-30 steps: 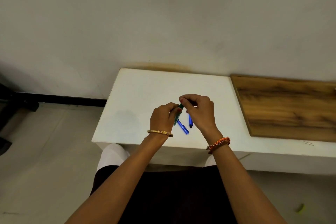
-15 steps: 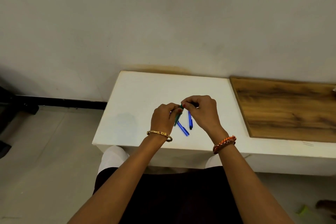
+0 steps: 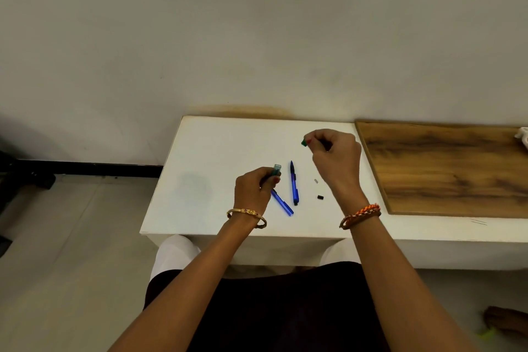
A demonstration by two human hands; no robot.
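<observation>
Two hands are engaged: left hand (image 3: 251, 188) gripping green pen barrel (image 3: 276, 169), long axis pointing away; right hand (image 3: 334, 157) pinching green cap (image 3: 304, 142) farther off, rightward.

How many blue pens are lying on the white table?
2 blue pens. One lies about midway between the hands; the other lies slanted just left of it, its far end hidden behind the left hand.

Barrel (image 3: 276, 169), frame centre: translucent green. Cap (image 3: 304, 142), up and right of it: solid green. Upper pen (image 3: 294, 184) and lower pen (image 3: 282, 203): blue, black tips. Small part (image 3: 320, 197): black. Table (image 3: 217, 151): plain white. Board (image 3: 443, 166), right: brown wood grain. Bangle (image 3: 247, 213): gold. Bracelet (image 3: 361, 213): orange-and-white braid.
</observation>
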